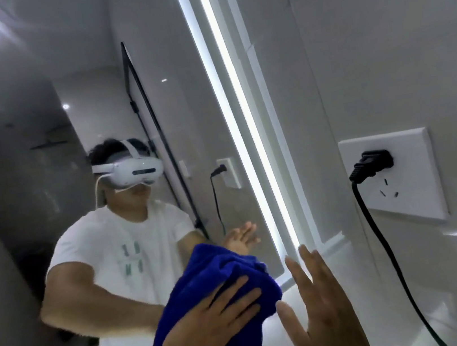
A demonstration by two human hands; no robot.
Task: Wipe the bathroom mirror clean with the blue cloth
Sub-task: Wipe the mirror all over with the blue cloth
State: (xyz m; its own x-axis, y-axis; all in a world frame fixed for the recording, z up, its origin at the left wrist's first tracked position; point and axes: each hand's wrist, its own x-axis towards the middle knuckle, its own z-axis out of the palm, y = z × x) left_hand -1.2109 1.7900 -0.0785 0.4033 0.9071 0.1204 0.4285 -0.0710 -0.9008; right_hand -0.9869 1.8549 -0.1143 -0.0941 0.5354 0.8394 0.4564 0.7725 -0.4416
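Left hand [213,320], fingers spread flat, presses the bunched blue cloth [223,286] against the lower mirror [38,142], while the open right hand [321,307], fingers straight, hovers just beside the cloth's right edge.

one blue cloth [214,287], one mirror [34,113], two hands: left [215,331], right [325,315], one plug [371,164], one socket plate [394,177]

Open mirror [105,72] glass above and left of the blue cloth [219,280], lit strip [242,111] edging it right, beyond that a wall socket [393,174] with black plug [371,164], cord [395,266] hanging.
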